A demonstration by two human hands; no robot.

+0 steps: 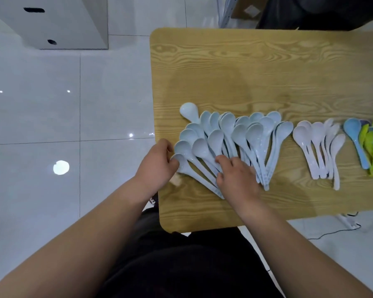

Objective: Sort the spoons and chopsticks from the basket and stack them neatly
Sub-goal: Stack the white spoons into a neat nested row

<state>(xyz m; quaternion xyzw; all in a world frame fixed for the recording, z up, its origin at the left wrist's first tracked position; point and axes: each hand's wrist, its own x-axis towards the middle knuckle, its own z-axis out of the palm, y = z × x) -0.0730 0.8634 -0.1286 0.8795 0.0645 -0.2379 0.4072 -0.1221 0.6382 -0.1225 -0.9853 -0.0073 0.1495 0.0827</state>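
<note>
Head view: wooden worktop (pixel 256 67) over white tiled floor (pixel 52 108). Big fan of pale blue spoons (pixel 228 134) lies on the worktop's near-left part, bowls pointing away, handles converging toward the person. One pale blue spoon (pixel 188 110) sits apart at the fan's far-left, bowl-down. Right of the fan, a smaller bunch of whitish-pink spoons (pixel 319 145), not touching the blue ones. Further right at frame edge, a mixed colored bunch: brighter blue spoon (pixel 354 136), lime green spoons (pixel 369 147), something purple, partly cut off.

Left hand (pixel 155 164) at the worktop's left edge, fingers (pixel 172 163) curled against the bowls of the leftmost blue spoons; whether it actually grips one, cannot tell. Right hand (pixel 237 177) lies palm-down on the blue handles, fingers spread and pressing flat, not closed around anything. No basket or chopsticks in frame. White cabinet (pixel 58 22) on floor at far left.
</note>
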